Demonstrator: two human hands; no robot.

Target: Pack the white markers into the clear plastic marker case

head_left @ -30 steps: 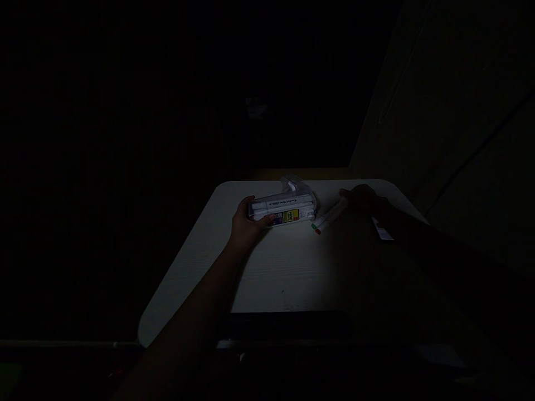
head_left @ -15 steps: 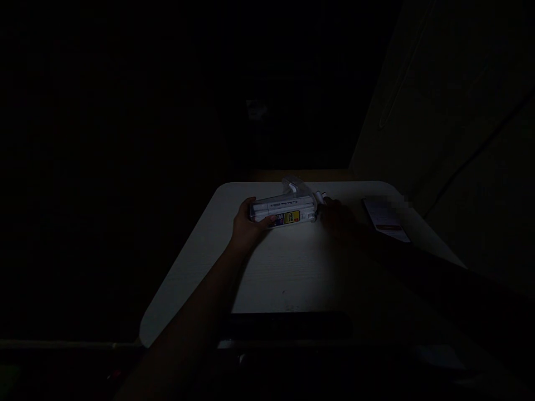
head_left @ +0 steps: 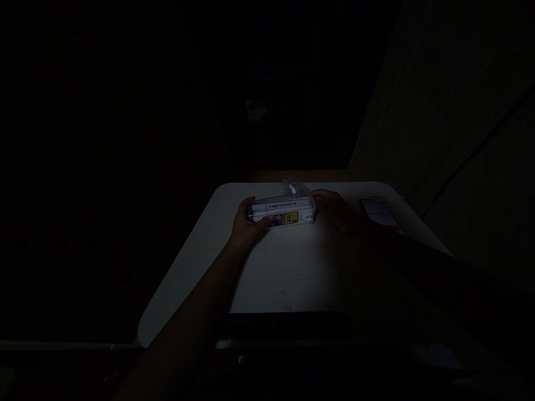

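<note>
The left fingers (head_left: 264, 222) are gripping a clear case (head_left: 284, 205) near the worktop's (head_left: 284, 267) far edge; the right fingers (head_left: 321, 193), grip unclear, are meeting its right end; lit surface is stretching nearer.

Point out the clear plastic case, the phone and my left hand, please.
Clear plastic case (head_left: 286, 218): head view, on the labelled side, about midway along.
Phone (head_left: 378, 212): head view, on the visible part of its screen.
Left hand (head_left: 244, 226): head view, on the back of the hand.

The person's left hand (head_left: 243, 228) is bare, its tapering left forearm (head_left: 209, 278) uncovered too; right hand (head_left: 330, 201) bare, right arm (head_left: 401, 248) shadowed (sleeve impossible to make out).
</note>
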